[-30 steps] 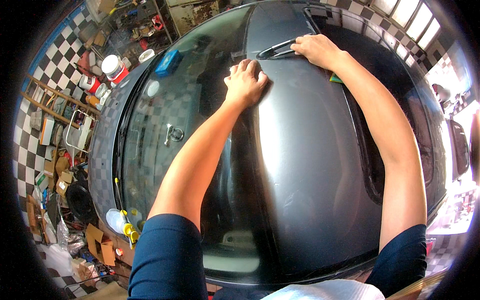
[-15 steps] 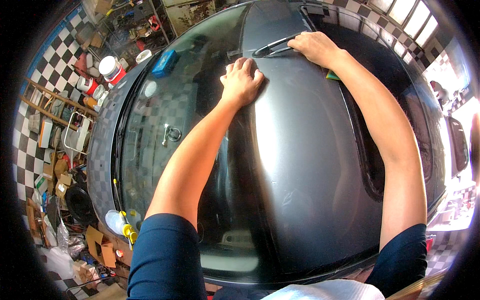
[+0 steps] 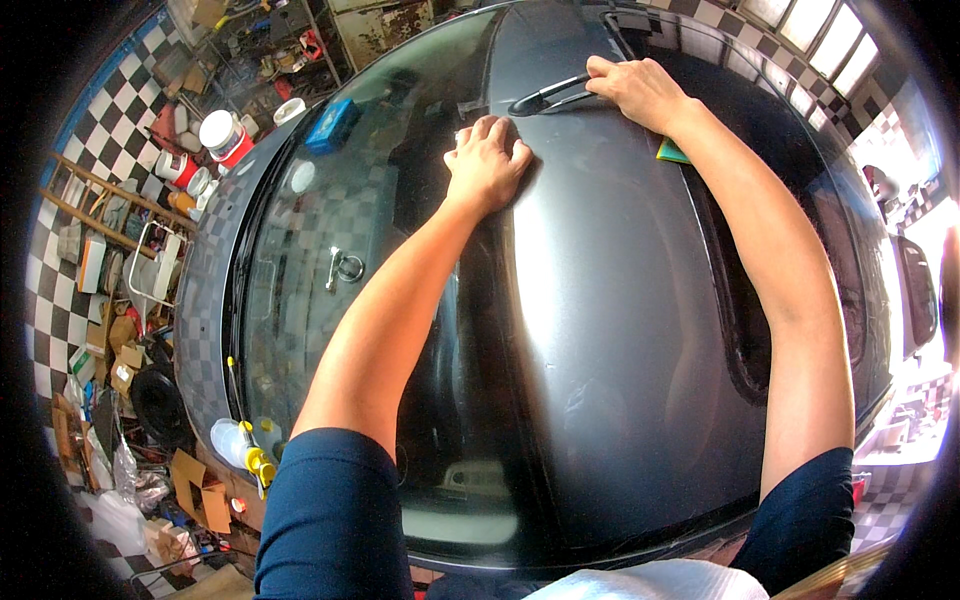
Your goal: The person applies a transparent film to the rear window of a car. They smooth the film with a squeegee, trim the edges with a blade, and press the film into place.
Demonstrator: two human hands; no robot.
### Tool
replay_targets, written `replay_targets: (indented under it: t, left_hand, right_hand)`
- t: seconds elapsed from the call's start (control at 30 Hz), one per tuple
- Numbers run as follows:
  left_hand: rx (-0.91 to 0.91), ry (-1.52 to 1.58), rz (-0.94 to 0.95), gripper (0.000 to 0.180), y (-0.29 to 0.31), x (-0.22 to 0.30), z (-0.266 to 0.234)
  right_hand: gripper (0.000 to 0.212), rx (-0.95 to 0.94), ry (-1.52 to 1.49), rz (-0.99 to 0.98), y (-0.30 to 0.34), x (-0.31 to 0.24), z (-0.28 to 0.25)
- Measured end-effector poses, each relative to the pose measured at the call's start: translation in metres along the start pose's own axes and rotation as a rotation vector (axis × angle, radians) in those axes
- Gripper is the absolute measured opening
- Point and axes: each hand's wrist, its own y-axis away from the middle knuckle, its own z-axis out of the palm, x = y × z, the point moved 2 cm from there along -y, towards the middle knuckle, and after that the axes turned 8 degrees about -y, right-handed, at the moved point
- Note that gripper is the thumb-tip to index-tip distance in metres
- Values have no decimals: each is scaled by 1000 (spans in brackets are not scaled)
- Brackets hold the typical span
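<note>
A dark grey car roof (image 3: 620,270) and its windscreen (image 3: 330,220) stretch out below me. My left hand (image 3: 487,165) lies with fingers spread at the windscreen's upper edge, where glass meets roof. Further out and to the right, the closed fingers of my right hand (image 3: 640,92) grip one end of a black strip (image 3: 540,100). That strip is bent into a narrow loop, its rounded end close to the roof surface, beyond my left hand. Partly under my right forearm sits a small green and yellow piece (image 3: 672,152), at the edge of the dark glass panel (image 3: 745,250).
On the car's left part are a blue box (image 3: 332,126), a yellow-handled tool (image 3: 258,465) and a clear plastic cup (image 3: 230,440). Buckets (image 3: 222,137), cardboard boxes (image 3: 200,492) and a ladder-like wooden frame (image 3: 110,205) clutter the left side. A metal ring (image 3: 349,268) shows at the windscreen.
My right hand has shifted slightly to the right and away from me, still gripping the strip. More of the green and yellow piece shows. My left hand stays in place on the car.
</note>
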Motion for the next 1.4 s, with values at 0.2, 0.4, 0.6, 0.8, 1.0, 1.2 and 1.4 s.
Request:
replay_targets:
  t: [0.2,0.4,0.6,0.8,1.0,1.2,1.4]
  left_hand:
    - [-12,-12,-1,51,-1,1,0]
    - [-13,-31,-2,52,-1,-2,1]
    - [-18,-9,-1,53,0,2,0]
    - [-3,-20,1,51,-1,-1,2]
    - [3,-2,0,49,-1,-1,2]
    - [4,-7,-2,50,0,1,1]
    - [-9,-13,-11,52,-1,0,2]
  right_hand:
    - [9,4,54,-7,2,2,2]
    - [4,-30,163,-21,-1,-5,-2]
    - [9,5,251,-48,1,-6,-5]
    - [10,104,298,-121,-4,-13,-15]
    - [11,129,239,-182,-13,-6,-17]
    - [10,121,262,-159,-12,-5,-15]
    - [8,114,298,-153,-15,-3,-13]
